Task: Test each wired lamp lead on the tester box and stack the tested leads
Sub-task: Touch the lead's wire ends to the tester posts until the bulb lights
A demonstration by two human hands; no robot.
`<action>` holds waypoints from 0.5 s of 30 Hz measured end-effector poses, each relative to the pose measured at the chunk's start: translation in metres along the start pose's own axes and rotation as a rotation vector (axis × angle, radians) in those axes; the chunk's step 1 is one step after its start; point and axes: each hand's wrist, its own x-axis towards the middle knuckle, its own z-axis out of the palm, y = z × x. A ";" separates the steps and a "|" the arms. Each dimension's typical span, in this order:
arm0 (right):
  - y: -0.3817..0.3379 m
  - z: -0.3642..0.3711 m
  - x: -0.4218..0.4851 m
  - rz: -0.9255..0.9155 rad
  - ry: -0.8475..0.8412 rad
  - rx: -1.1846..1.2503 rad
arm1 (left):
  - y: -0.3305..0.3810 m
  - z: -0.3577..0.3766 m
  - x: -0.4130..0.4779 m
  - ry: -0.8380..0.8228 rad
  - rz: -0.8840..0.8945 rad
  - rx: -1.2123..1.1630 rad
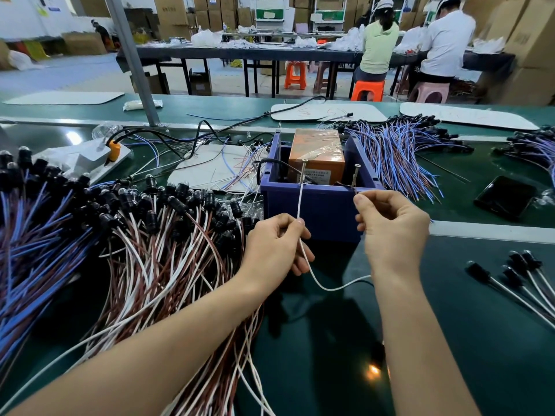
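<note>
Dark green bench mat (468,340), cardboard-stacked workshop behind. Your left hand (274,247) pinches thin white wire (300,202); right hand (390,229) pinch contents hidden; glowing lamp (374,370) blurred.

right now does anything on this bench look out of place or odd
Mostly the tester box: two bare screws serve as contacts, and its orange unit is wrapped in tape. A dark phone lies among the leads. Loose wires sprawl behind the box.

The tester box (318,211) looks like matt blue plastic, with two threaded metal screws (303,171) at its front edge. Inside, an orange block (316,154) wears glossy clear tape. The bench mat (480,340) is smooth, faintly shiny green.
</note>
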 end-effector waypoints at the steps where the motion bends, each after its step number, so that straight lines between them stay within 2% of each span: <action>1: 0.000 0.000 0.000 -0.001 -0.001 -0.002 | 0.000 0.000 0.000 0.000 -0.001 -0.002; 15: 0.002 -0.001 0.000 -0.016 -0.008 -0.037 | 0.001 -0.001 -0.002 -0.017 -0.016 -0.031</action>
